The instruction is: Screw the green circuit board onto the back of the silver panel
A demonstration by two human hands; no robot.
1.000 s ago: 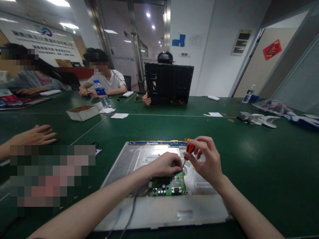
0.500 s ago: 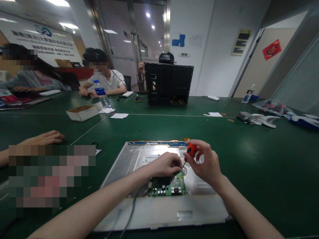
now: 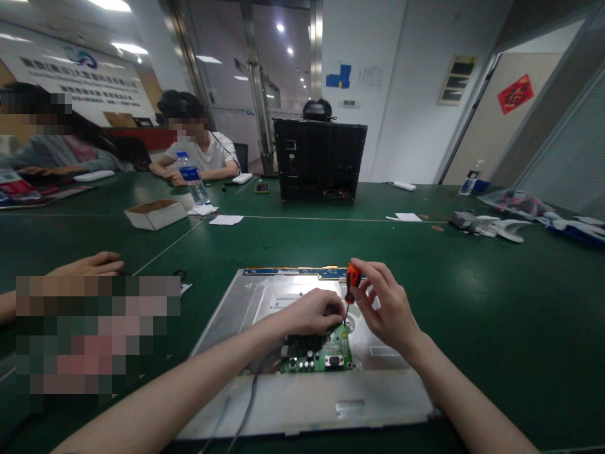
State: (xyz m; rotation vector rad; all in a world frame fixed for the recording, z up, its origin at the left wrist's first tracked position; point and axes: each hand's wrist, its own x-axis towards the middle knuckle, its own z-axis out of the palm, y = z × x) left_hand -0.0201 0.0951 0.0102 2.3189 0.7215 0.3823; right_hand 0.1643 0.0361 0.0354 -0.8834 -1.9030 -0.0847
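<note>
**Screwdriver tip at the corner of the circuit board**

Right hand (image 3: 385, 309): thumb and fingers are pinched round the orange handle of a small screwdriver (image 3: 352, 277), the remaining fingers fanned loose. The tool stands nearly upright, its thin shaft running down to the far right corner of the circuit board (image 3: 321, 356). The tip and whatever it meets are too small to resolve.

Left hand (image 3: 309, 312): it lies knuckles up with fingers curled down over the far edge of the board, just beside the shaft. It covers that part of the board. Whether it grips anything underneath cannot be told.

Board: green, small and rectangular, with dark round parts and a connector along its near edge. It sits on the metal panel (image 3: 307, 403), in the panel's middle toward its near side.

Panel: grey sheet metal, flat on the green table (image 3: 472, 302), with a blue strip along its far edge. A dark cable (image 3: 246, 410) crosses its near left part and runs out of frame at the bottom. Both forearms cross the near corners.

Left of the panel, another person's hand (image 3: 89, 265) rests flat on the table. Beyond the panel's far edge an upright black chassis (image 3: 321, 157) hides nearly all of the person seated behind it. Far left of the panel stand a cardboard box (image 3: 155, 213) and a water bottle (image 3: 191, 176).
</note>
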